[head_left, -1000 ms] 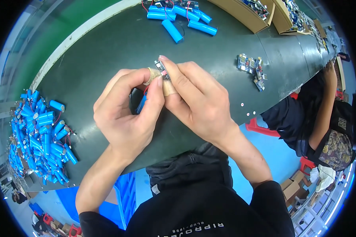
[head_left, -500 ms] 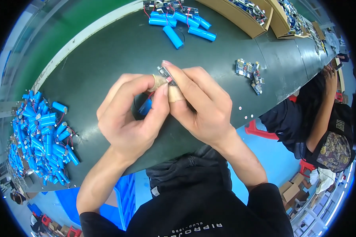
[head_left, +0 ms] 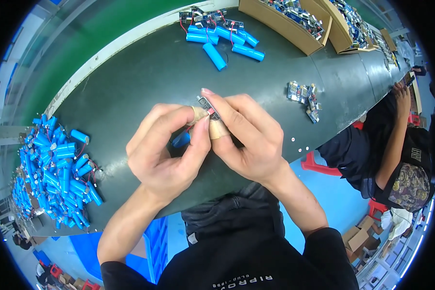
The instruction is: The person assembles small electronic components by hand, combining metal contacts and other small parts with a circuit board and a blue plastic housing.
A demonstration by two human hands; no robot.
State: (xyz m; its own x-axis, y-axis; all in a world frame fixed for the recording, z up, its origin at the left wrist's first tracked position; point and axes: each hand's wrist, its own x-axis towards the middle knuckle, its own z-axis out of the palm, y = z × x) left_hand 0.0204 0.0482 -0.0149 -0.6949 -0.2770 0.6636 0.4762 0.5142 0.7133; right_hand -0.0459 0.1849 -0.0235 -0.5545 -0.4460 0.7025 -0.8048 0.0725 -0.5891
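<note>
Over the middle of the dark table, my right hand [head_left: 250, 140] pinches a small circuit board [head_left: 206, 103] between thumb and fingers. My left hand [head_left: 162, 152] meets it there, its thumb and forefinger closed on a tiny wire plug [head_left: 210, 111] at the board's edge. Whether the plug is fully seated cannot be seen. Behind the left fingers, a blue cylindrical battery [head_left: 181, 140] with a red wire shows in part. Tan finger covers wrap a fingertip on each hand.
Many blue batteries [head_left: 65, 166] with wires are heaped at the left. Farther back lie batteries joined to boards [head_left: 215, 57]. Loose boards [head_left: 304, 99] sit to the right, with cardboard boxes of boards [head_left: 319, 47] behind. A co-worker's arm [head_left: 396, 130] is at the far right.
Both hands, still pressed together at the board and plug, appear slightly lower in the picture. The whole scene has also shifted a little with the head. The grip looks the same.
</note>
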